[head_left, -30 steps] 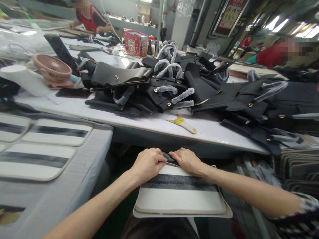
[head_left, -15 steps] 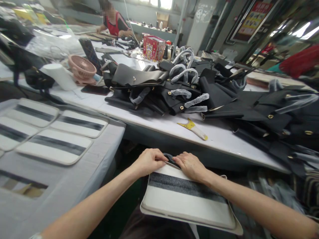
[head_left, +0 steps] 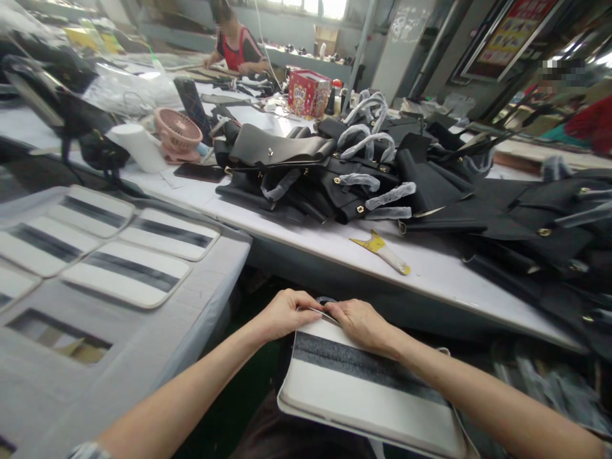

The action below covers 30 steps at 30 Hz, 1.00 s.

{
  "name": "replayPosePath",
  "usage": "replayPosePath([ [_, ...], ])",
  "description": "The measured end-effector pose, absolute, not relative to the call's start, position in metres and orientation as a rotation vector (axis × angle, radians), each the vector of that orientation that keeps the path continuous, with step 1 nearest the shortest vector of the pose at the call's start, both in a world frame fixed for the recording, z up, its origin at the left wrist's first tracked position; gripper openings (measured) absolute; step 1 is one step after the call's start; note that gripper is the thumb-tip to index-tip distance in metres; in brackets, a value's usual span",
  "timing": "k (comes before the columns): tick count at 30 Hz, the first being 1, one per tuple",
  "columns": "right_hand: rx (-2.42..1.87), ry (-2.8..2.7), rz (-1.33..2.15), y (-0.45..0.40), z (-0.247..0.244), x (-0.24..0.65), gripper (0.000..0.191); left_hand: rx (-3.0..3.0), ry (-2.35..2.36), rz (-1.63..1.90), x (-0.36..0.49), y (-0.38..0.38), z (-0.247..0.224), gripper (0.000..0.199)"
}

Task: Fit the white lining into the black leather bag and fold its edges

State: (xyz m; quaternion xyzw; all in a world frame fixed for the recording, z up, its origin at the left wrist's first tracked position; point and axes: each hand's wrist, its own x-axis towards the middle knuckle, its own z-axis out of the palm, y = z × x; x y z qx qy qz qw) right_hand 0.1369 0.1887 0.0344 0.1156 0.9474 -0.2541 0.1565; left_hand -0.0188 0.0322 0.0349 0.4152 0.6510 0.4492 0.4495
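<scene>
A white panel with a dark stripe (head_left: 363, 395) rests over my lap at the lower middle, its top edge toward the table. My left hand (head_left: 289, 312) pinches the left part of that top edge between thumb and fingers. Close beside it, my right hand (head_left: 361, 324) is closed on the same edge, its fingertips almost meeting the left ones. A dark curved piece (head_left: 326, 299) shows just behind the fingertips. Most of the right fingers are hidden beneath the hand.
More striped white panels (head_left: 127, 274) lie on a grey surface (head_left: 143, 344) at left. On the white table (head_left: 310, 239) are black bags (head_left: 282, 150) with wrapped handles, a yellow-ended tool (head_left: 382, 250), a pink fan (head_left: 178, 131) and a red box (head_left: 307, 94). A person (head_left: 236, 48) works behind.
The view has shifted, so the surroundings appear farther right. My right fingertips have moved closer to my left ones along the panel's edge; both hands still hold it.
</scene>
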Motion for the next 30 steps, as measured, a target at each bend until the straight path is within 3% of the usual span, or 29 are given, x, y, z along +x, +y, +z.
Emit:
replayPosePath([
  [3,0.321,2.688,-0.723,0.189,0.035,0.136,0.053,0.795,1.629,1.121,-0.018,0.029,0.031,0.032],
  [11,0.352,2.633,-0.813,0.185,0.042,0.131,0.048,0.732,1.735,1.215,-0.01,0.025,0.016,0.022],
  [20,0.201,2.649,-0.834,0.174,0.041,0.114,0.061,0.639,1.598,1.25,-0.012,0.019,0.022,0.021],
  [25,0.189,2.589,-0.899,0.176,0.042,0.111,0.058,0.516,1.33,1.247,-0.033,0.011,0.033,0.038],
  [30,0.143,2.574,-0.894,0.176,0.043,0.107,0.058,0.227,1.342,1.232,-0.031,0.002,-0.004,0.057],
])
